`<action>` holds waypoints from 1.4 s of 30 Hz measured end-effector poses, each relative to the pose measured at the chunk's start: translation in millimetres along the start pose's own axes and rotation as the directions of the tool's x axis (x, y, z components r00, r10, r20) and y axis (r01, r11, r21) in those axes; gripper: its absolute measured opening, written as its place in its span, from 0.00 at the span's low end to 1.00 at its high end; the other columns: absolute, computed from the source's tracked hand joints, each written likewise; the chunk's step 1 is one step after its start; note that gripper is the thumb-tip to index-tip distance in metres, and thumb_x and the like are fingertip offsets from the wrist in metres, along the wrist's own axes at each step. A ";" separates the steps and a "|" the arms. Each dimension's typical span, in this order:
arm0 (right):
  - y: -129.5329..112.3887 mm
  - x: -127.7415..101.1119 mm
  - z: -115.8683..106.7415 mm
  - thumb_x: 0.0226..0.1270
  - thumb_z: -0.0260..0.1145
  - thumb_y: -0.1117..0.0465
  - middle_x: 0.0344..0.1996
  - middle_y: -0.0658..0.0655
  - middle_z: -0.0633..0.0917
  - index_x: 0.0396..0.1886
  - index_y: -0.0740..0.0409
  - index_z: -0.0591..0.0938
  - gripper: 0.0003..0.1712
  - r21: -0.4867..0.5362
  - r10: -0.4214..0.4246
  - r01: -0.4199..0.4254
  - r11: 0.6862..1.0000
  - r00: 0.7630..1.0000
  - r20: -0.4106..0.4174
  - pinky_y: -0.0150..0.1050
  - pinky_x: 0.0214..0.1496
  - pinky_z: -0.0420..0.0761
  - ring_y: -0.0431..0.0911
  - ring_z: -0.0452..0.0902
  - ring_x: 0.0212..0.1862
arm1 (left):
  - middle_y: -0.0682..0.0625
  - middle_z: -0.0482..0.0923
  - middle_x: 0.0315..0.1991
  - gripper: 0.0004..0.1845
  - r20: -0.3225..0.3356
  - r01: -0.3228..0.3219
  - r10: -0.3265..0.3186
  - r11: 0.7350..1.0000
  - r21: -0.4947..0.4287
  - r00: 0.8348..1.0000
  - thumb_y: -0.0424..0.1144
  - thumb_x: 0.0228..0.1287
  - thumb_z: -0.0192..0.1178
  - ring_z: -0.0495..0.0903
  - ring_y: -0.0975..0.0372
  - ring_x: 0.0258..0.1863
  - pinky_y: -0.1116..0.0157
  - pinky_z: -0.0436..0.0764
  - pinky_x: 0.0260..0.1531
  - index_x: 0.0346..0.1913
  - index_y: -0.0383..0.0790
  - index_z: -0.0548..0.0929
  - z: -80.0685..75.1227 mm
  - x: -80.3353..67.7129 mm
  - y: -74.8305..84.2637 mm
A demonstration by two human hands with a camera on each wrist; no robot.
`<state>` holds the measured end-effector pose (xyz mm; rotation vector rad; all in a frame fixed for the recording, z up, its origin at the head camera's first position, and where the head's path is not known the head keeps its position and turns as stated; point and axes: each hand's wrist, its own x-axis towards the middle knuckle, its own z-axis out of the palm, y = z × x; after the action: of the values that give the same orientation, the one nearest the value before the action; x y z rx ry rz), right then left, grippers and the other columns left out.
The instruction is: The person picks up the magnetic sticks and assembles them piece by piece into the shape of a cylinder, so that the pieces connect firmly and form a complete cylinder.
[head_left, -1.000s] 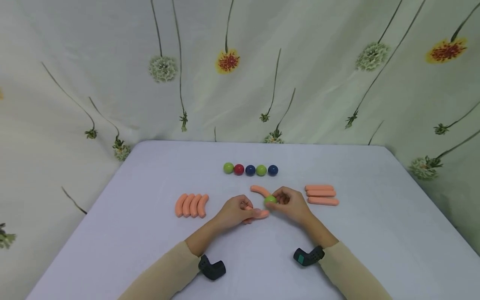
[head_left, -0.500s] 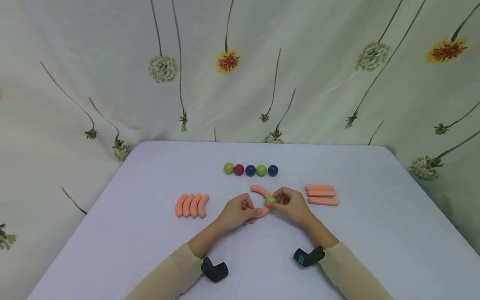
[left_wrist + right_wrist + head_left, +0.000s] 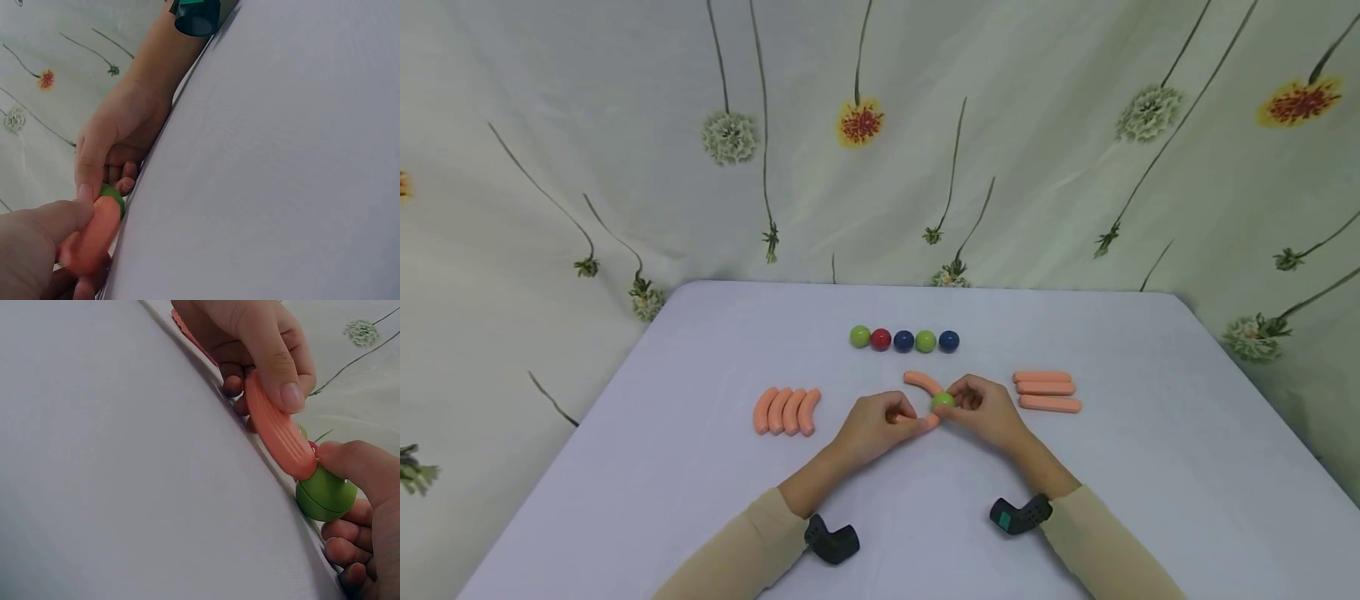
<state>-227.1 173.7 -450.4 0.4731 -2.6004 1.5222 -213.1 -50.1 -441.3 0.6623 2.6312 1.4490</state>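
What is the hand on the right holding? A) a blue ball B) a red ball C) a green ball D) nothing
C: the right hand pinches a green ball, and the tip of the sausage held by the left hand touches it.

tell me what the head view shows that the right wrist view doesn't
Only the head view shows the row of five balls, the four curved sausages on the left, the three straight sausages on the right, a lone curved sausage behind the hands, and both wrist cameras. Only the right wrist view shows up close the sausage's tip touching the ball and the thumb pressed along the sausage. Both show the left hand holding a sausage against the green ball in the right hand, over the white table.
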 end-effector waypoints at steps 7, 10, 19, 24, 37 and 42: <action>-1.2 0.0 0.3 0.55 0.77 0.57 0.26 0.49 0.79 0.35 0.59 0.83 0.14 -0.005 0.015 -0.015 1.000 1.000 0.003 0.32 0.28 0.69 0.43 0.69 0.27 | 0.59 0.75 0.27 0.08 0.007 -0.080 0.079 0.993 0.093 0.997 0.45 0.63 0.66 0.72 0.67 0.28 0.69 0.74 0.30 0.30 0.44 0.85 0.3 0.4 -3.1; -1.1 -0.1 0.6 0.55 0.76 0.57 0.26 0.49 0.79 0.36 0.59 0.83 0.14 -0.004 0.014 -0.014 1.000 1.000 0.002 0.32 0.29 0.69 0.42 0.69 0.27 | 0.60 0.77 0.28 0.09 0.029 -0.103 0.101 0.990 0.094 0.994 0.48 0.63 0.66 0.74 0.67 0.30 0.68 0.74 0.32 0.33 0.46 0.86 1.3 0.1 -5.3; -1.3 -0.9 0.9 0.54 0.76 0.58 0.26 0.50 0.79 0.35 0.59 0.83 0.13 -0.012 -0.010 0.010 1.000 1.000 -0.006 0.31 0.28 0.69 0.41 0.70 0.26 | 0.62 0.74 0.25 0.06 0.069 -0.179 0.172 0.978 0.110 0.983 0.46 0.59 0.69 0.71 0.69 0.26 0.69 0.72 0.28 0.33 0.49 0.85 3.7 -0.5 -12.1; -1.3 -0.3 1.4 0.54 0.77 0.58 0.26 0.50 0.79 0.35 0.59 0.83 0.14 -0.013 -0.013 0.012 1.000 1.000 -0.007 0.32 0.28 0.69 0.42 0.69 0.26 | 0.61 0.74 0.25 0.05 0.053 -0.200 0.196 0.976 0.088 0.979 0.43 0.58 0.70 0.70 0.68 0.26 0.70 0.70 0.26 0.31 0.47 0.86 1.9 -0.8 -10.1; -0.7 -1.7 4.1 0.53 0.78 0.57 0.26 0.49 0.78 0.37 0.58 0.82 0.16 -0.025 -0.015 0.015 1.000 1.000 -0.004 0.32 0.28 0.68 0.42 0.68 0.26 | 0.60 0.74 0.25 0.06 0.060 -0.197 0.194 0.979 0.046 0.979 0.44 0.59 0.70 0.70 0.69 0.25 0.70 0.70 0.26 0.31 0.46 0.86 1.0 -2.5 -10.4; -2.1 -1.2 4.2 0.53 0.77 0.59 0.27 0.50 0.79 0.38 0.60 0.81 0.16 -0.040 -0.030 0.029 0.999 0.999 -0.014 0.32 0.28 0.70 0.41 0.69 0.27 | 0.61 0.75 0.26 0.06 0.062 -0.199 0.195 0.978 0.064 0.979 0.44 0.59 0.69 0.70 0.69 0.26 0.70 0.71 0.27 0.32 0.47 0.86 0.1 -2.2 -8.3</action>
<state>-225.1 169.4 -451.0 0.4928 -2.5953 1.4570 -213.9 -54.8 -448.5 0.9815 2.6484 1.3660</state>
